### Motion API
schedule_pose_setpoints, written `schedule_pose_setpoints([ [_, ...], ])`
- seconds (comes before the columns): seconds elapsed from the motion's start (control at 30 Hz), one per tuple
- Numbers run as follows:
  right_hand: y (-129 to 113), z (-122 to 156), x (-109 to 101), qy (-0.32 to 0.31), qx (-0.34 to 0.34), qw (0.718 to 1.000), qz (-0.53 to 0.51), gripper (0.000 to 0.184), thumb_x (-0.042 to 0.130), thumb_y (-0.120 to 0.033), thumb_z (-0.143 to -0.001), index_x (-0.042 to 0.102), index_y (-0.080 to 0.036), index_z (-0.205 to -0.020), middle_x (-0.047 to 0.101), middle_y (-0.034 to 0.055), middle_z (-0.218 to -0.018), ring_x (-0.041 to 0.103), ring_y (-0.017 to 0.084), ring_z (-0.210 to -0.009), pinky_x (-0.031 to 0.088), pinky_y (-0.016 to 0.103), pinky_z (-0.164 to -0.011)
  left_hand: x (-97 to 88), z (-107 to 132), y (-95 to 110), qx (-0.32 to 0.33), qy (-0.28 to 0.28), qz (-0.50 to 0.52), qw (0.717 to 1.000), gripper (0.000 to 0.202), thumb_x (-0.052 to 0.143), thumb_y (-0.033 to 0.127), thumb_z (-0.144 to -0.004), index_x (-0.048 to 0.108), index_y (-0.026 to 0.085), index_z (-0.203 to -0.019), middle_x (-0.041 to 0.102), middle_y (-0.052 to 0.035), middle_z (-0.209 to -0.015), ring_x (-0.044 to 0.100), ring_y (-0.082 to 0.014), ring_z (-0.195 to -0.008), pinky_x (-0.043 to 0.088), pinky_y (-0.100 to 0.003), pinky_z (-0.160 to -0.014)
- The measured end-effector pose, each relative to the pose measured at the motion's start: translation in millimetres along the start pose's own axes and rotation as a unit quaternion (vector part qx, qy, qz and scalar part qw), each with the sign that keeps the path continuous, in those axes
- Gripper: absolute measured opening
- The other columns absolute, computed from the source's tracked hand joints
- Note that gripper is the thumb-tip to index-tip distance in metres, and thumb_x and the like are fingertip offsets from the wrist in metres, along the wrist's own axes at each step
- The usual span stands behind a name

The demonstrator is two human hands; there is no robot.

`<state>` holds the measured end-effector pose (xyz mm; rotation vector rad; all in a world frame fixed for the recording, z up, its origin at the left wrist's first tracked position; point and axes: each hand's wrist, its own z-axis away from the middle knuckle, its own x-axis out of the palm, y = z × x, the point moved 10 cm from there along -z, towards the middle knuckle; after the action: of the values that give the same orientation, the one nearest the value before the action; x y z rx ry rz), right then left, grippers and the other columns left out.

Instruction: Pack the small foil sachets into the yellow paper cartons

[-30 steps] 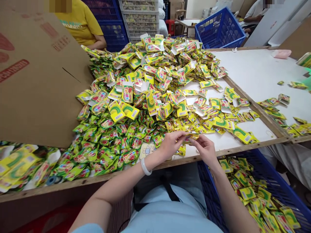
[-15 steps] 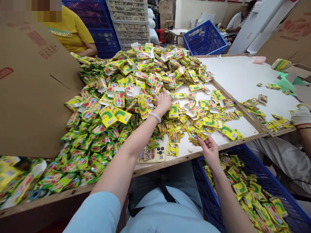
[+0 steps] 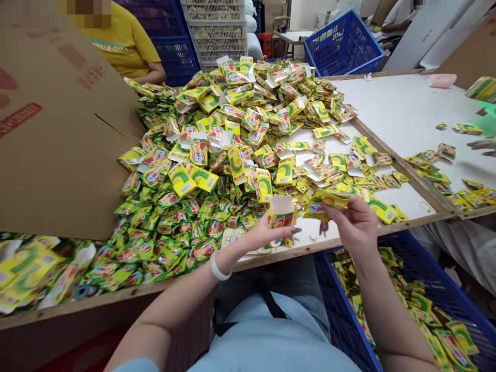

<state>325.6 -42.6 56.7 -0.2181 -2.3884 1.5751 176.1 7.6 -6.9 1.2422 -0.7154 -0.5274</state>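
Near the table's front edge, my left hand [image 3: 267, 235] is closed around a small candy box [image 3: 281, 219] whose white end flap stands up. To its right, my right hand [image 3: 356, 222] pinches yellow candy packets [image 3: 320, 204] between thumb and fingers; how many is unclear. The packets are close beside the box but apart from it. Behind both hands rises a large heap of yellow-green boxes [image 3: 251, 121]. Green candy packets [image 3: 166, 222] cover the table to the left. A phone [image 3: 232, 237] lies partly hidden behind my left forearm.
A tall cardboard carton [image 3: 65, 155] stands on the left. Below the table's right front is a blue crate [image 3: 430, 279] holding yellow packs. A wooden strip [image 3: 395, 157] divides the white tabletop. One person in yellow sits behind the carton; another person's hand [image 3: 484, 146] shows at right.
My left hand has come back from the heap toward me with a box in it. My right hand has lifted and moved slightly right with its packets. The view has shifted a little.
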Motion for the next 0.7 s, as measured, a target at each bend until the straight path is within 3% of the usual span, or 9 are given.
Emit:
schedule_pose_setpoints([
  [0.13, -10.4, -6.7, 42.3, -0.142, -0.029, 0.981, 0.127, 0.017, 0.065, -0.025, -0.089, 0.068, -0.025, -0.106, 0.058, 0.0048, -0.105, 0.062, 0.010, -0.067, 0.059, 0.024, -0.051, 6.0, 12.8, -4.3, 0.006, 0.008, -0.043, 0.999, 0.051, 0.078, 0.034, -0.067, 0.048, 0.019, -0.105, 0.054, 0.0043, -0.073, 0.053, -0.0126, -0.064, 0.047, -0.028, -0.064],
  [0.27, -23.3, -2.5, 54.2, -0.244, -0.101, 0.931, 0.252, 0.017, 0.058, -0.021, -0.093, 0.070, -0.025, -0.105, 0.060, 0.0057, -0.097, 0.064, 0.016, -0.086, 0.060, 0.027, -0.068, 4.8, 19.3, 10.1, 0.031, -0.032, -0.142, 0.989, 0.071, 0.074, 0.027, -0.072, 0.034, 0.022, -0.131, 0.057, 0.0004, -0.093, 0.056, -0.0152, -0.079, 0.046, -0.028, -0.072],
  [0.47, -19.3, 0.3, 46.6, -0.209, -0.101, 0.934, 0.273, 0.021, 0.053, -0.022, -0.096, 0.059, -0.024, -0.116, 0.063, 0.0070, -0.101, 0.067, 0.018, -0.088, 0.059, 0.028, -0.065, 8.9, 20.8, 5.7, -0.011, -0.075, -0.159, 0.984, 0.063, 0.073, 0.026, -0.072, 0.039, 0.019, -0.124, 0.054, 0.0038, -0.081, 0.055, -0.0151, -0.072, 0.045, -0.029, -0.070],
  [0.6, -23.1, 13.2, 53.2, -0.231, -0.170, 0.904, 0.318, 0.027, 0.051, -0.018, -0.095, 0.057, -0.025, -0.120, 0.065, 0.0087, -0.107, 0.066, 0.020, -0.096, 0.058, 0.032, -0.078, 14.3, 24.0, 2.6, -0.023, -0.099, -0.115, 0.988, 0.067, 0.072, 0.023, -0.071, 0.035, 0.019, -0.127, 0.054, 0.0055, -0.077, 0.054, -0.0130, -0.066, 0.046, -0.027, -0.065],
  [0.7, -29.5, 23.6, 59.9, -0.278, -0.187, 0.873, 0.354, 0.029, 0.047, -0.015, -0.095, 0.058, -0.025, -0.120, 0.063, 0.0092, -0.106, 0.066, 0.018, -0.092, 0.056, 0.029, -0.075, 17.2, 28.9, 1.3, -0.034, -0.127, -0.092, 0.987, 0.075, 0.069, 0.023, -0.073, 0.027, 0.020, -0.135, 0.055, 0.0054, -0.076, 0.056, -0.0137, -0.063, 0.048, -0.028, -0.063],
])
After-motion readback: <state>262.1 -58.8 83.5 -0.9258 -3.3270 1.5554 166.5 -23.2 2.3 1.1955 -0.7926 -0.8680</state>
